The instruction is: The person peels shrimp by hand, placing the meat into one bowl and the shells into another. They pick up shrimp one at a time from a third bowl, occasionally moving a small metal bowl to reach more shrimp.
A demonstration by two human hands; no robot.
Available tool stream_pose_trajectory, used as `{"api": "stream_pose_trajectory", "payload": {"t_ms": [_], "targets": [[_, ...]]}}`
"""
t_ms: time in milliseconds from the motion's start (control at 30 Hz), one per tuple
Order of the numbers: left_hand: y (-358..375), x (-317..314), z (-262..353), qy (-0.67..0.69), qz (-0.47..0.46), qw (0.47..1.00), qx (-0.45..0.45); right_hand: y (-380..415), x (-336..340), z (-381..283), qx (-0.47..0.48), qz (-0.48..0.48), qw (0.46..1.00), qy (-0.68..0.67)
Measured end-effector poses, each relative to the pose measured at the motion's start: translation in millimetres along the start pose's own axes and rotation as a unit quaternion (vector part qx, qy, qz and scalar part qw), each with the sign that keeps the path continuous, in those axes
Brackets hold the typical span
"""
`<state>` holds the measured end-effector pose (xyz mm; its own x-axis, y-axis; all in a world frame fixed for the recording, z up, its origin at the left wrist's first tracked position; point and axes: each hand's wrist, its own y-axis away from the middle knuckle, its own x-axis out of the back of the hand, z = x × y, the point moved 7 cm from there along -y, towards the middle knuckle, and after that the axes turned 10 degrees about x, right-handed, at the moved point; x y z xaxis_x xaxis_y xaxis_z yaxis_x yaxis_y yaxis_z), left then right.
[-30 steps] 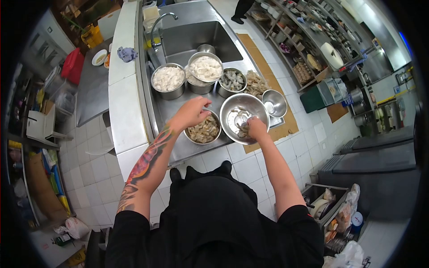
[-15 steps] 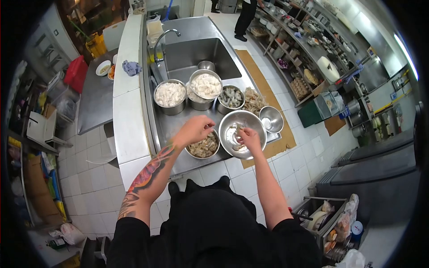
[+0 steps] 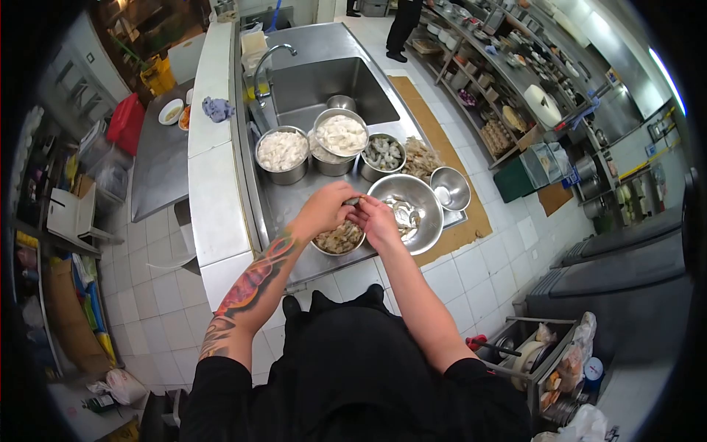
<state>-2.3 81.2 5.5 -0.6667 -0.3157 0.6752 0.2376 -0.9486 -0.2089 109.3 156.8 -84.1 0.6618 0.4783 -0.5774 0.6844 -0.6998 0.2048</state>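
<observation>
My left hand [image 3: 325, 208] and my right hand [image 3: 375, 221] meet in front of me, fingertips pinched on a small greyish shrimp [image 3: 353, 201]. Directly below them is a bowl of brownish shrimp pieces or shells [image 3: 339, 241], partly covered by my left hand. To the right, a large steel bowl [image 3: 431, 202] contains a few shrimp [image 3: 409, 219]. Behind it stands a steel pot of grey shrimp [image 3: 384, 153], beside a loose heap of pale brown shrimp or shells [image 3: 420, 158].
Steel containers of whitish food [image 3: 283, 152] stand before the sink [image 3: 324, 85] and its curved faucet [image 3: 274, 51]. At the counter's right edge sits a smaller steel bowl [image 3: 450, 189]. A blue cloth [image 3: 217, 110] lies on the tiled ledge [image 3: 213, 177]. Another person [image 3: 403, 33] stands beyond.
My right hand has come left out of the large bowl with a shrimp and met my left hand. The left hand has shifted slightly and now pinches the shrimp too.
</observation>
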Motion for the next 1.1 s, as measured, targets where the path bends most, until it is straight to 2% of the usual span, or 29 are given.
{"api": "stream_pose_trajectory", "payload": {"t_ms": [100, 133, 200, 233, 300, 400, 500, 667, 800, 867, 1033, 1100], "targets": [[-1, 3, -2, 0.037, 0.015, 0.999, -0.010, 11, -16, -15, 0.003, -0.016, 1.000, 0.018], [-2, 5, -3, 0.034, 0.015, 0.999, 0.012, 11, -15, -15, 0.003, -0.016, 1.000, 0.018], [-3, 8, -2, 0.031, 0.014, 0.999, 0.033, 11, -15, -18, 0.011, -0.049, 0.993, 0.110], [-4, 10, -1, 0.028, 0.018, 0.998, 0.044, 8, -9, -16, 0.013, -0.048, 0.993, 0.109], [-4, 10, 0, 0.024, 0.019, 0.998, 0.052, 3, -6, -8, -0.001, -0.115, 0.973, 0.200], [-6, 11, 1, 0.045, 0.031, 0.997, 0.046, 2, -6, -11, 0.042, -0.087, 0.969, 0.226], [-8, 13, -3, 0.107, 0.048, 0.990, 0.077, -4, -5, -2, 0.079, -0.064, 0.985, 0.142], [-8, 9, -22, 0.204, 0.035, 0.964, 0.165, -3, -8, -3, 0.086, -0.073, 0.988, 0.104], [-8, 12, -20, 0.187, 0.041, 0.972, 0.138, 2, -20, -15, 0.068, -0.087, 0.988, 0.113], [-8, 17, -7, 0.099, 0.050, 0.992, 0.063, -3, -19, -16, 0.072, -0.092, 0.983, 0.140], [-8, 18, -8, 0.103, 0.045, 0.992, 0.054, -7, -21, -23, 0.064, -0.093, 0.976, 0.188], [-10, 21, -6, 0.110, 0.048, 0.991, 0.057, -9, -25, -29, 0.103, -0.108, 0.965, 0.215]]}}
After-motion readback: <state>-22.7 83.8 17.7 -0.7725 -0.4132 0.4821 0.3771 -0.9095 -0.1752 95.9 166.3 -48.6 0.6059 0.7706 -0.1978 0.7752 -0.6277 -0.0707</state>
